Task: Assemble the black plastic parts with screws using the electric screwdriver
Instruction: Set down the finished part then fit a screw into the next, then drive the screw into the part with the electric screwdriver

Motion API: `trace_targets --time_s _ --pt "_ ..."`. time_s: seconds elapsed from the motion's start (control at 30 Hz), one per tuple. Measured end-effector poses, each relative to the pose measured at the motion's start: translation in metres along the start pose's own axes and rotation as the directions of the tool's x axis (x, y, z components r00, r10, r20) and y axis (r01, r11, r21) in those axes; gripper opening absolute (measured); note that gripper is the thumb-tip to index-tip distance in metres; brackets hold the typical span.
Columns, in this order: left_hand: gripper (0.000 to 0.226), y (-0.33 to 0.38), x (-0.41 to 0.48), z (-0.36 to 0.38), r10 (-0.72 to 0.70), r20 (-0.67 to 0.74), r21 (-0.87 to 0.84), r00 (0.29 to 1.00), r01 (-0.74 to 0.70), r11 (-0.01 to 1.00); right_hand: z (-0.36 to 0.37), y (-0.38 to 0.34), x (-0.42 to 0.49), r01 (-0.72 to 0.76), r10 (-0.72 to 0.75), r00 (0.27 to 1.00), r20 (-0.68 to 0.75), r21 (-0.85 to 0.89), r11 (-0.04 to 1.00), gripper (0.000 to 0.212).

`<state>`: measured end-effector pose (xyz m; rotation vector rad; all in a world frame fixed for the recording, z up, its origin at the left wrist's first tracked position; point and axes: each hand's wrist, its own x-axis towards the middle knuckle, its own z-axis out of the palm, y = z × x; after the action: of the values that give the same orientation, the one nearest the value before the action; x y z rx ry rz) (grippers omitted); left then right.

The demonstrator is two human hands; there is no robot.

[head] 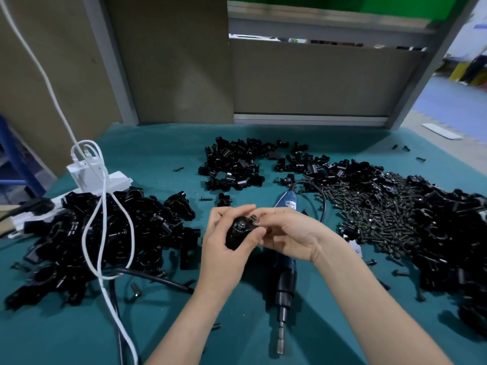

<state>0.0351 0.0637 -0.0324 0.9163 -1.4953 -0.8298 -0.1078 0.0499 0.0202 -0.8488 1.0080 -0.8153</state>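
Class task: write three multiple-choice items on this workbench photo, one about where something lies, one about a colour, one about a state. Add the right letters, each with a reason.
1. Where is the electric screwdriver?
A. Lying on the table cover, in neither hand.
B. Hanging from a hook.
C. On the white power strip.

2. What colour is the table cover?
A. Red.
B. Teal.
C. Yellow.

3. What is the left hand doing?
A. Resting flat, empty.
B. Gripping a black plastic part.
C. Holding a cable.

Answers:
1 A, it lies on the cover beneath both forearms.
2 B, the cloth is teal throughout.
3 B, its fingers curl round the part, while the right hand pinches a screw.
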Motion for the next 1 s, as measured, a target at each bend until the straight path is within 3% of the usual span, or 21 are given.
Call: trace_targets --time_s 0.1,0.27,0.37,0.43,0.5,0.57,0.63,0.7,0.8,0.87,0.93,1.0 --pt "0.025 -0.002 0.0 0.003 -0.045 -0.006 -0.056 0.999 0.045 0.997 0.0 0.003 0.0 0.011 -0.011 1.0 -0.013 0.001 1.0 0.04" --pt "0.016 -0.008 -0.001 0.004 -0.129 0.017 -0.162 0.992 0.13 0.978 0.003 0.004 -0.003 0.027 -0.024 0.999 -0.041 0.051 0.998 0.022" --pt "0.014 -0.009 -0.002 0.006 -0.16 0.071 -0.182 0.984 0.171 0.968 0.001 0.001 -0.008 0.057 -0.061 0.994 -0.087 -0.051 0.997 0.02" --pt "0.012 -0.008 -0.003 0.007 -0.172 0.098 -0.185 0.98 0.187 0.965 -0.003 -0.002 -0.01 0.095 -0.137 0.971 -0.195 -0.208 0.973 0.015" --pt "0.013 -0.008 -0.002 0.005 -0.204 0.094 -0.199 0.974 0.219 0.955 -0.015 -0.003 -0.011 0.084 -0.296 0.862 -0.411 -0.461 0.884 0.01" --pt "0.015 -0.01 0.0 0.003 -0.239 0.085 -0.211 0.967 0.251 0.945 -0.03 -0.002 -0.012 -0.106 -0.406 0.743 -0.532 -0.692 0.714 0.023" --pt "0.017 -0.01 0.0 0.003 -0.25 0.096 -0.197 0.963 0.265 0.944 -0.033 0.005 -0.01 -0.36 -0.329 0.752 -0.571 -0.774 0.521 0.049" --pt "0.018 -0.011 0.0 0.005 -0.255 0.109 -0.163 0.961 0.27 0.949 -0.032 0.017 -0.003 -0.462 -0.234 0.763 -0.603 -0.761 0.455 0.066" --pt "0.006 -0.012 0.001 0.006 -0.274 0.109 -0.132 0.955 0.287 0.949 -0.036 0.027 0.007 -0.43 -0.262 0.742 -0.617 -0.738 0.519 0.055" --pt "0.014 -0.015 0.001 0.004 -0.285 0.089 -0.109 0.954 0.294 0.95 -0.044 0.025 0.006 -0.342 -0.232 0.754 -0.615 -0.668 0.661 0.044" --pt "0.015 -0.015 0.001 0.002 -0.299 0.075 -0.095 0.951 0.305 0.948 -0.049 0.021 0.0 -0.137 -0.125 0.794 -0.594 -0.376 0.917 0.042" --pt "0.013 -0.015 0.002 0.001 -0.317 0.074 -0.083 0.946 0.323 0.943 -0.05 0.014 -0.002 0.081 -0.074 0.843 -0.532 -0.01 0.997 0.052"
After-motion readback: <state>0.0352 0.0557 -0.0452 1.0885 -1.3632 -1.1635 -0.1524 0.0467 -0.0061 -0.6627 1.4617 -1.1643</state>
